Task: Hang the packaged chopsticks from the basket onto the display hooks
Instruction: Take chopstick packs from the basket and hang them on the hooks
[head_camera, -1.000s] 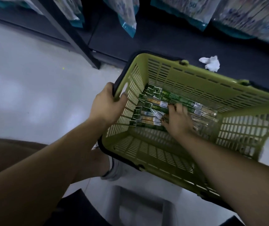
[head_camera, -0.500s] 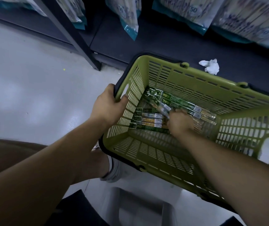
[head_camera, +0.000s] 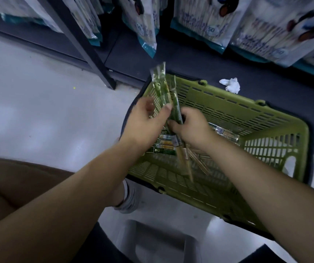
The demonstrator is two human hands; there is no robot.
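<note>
A green plastic basket (head_camera: 228, 114) sits on the floor against the shelf base. Several green-labelled chopstick packs (head_camera: 166, 147) lie on its bottom. Above the basket's left end, my right hand (head_camera: 192, 128) grips a few long chopstick packs (head_camera: 177, 109), held upright with their green header ends pointing up. My left hand (head_camera: 144, 122) has its thumb against the left pack (head_camera: 160, 86) of that bunch, fingers spread behind it. The hooks themselves are out of view.
White and teal product bags (head_camera: 205, 23) hang in a row above a dark shelf base (head_camera: 180, 61). A dark upright post (head_camera: 87, 48) stands left of the basket. A crumpled white tissue (head_camera: 231, 85) lies on the base. Pale floor stretches to the left.
My right hand has lifted a bunch of packs out of the basket. My left hand let go of the basket rim and came across to the raised packs. The camera tilted up.
</note>
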